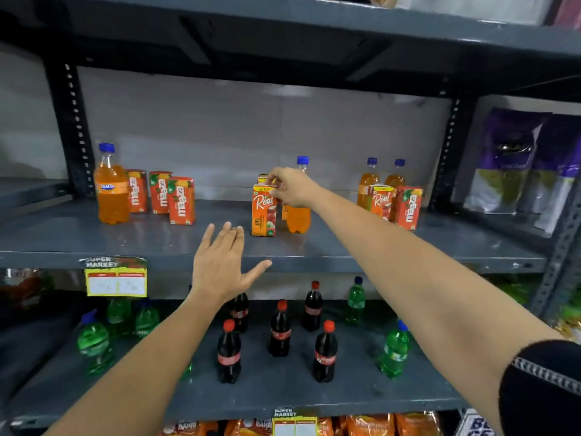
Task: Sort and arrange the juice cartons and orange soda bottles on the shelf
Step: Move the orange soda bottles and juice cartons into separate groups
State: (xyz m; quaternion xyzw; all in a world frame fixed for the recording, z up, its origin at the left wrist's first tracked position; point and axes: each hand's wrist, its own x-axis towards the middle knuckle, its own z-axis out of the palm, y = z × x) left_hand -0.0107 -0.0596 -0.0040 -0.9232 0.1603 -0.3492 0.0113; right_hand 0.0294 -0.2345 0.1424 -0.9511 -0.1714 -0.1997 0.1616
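R hand [290, 187] pinching top of Real apple carton [264, 212], mid shelf [157, 243].

L hand [221, 265] spread flat, palm down, hovering above shelf front edge, holding nothing. Carton upright, just beside an orange soda bottle [298, 215]. Fanta bottle [110, 187] + three Maaza cartons [180, 201] at L; two bottles, two cartons at R.
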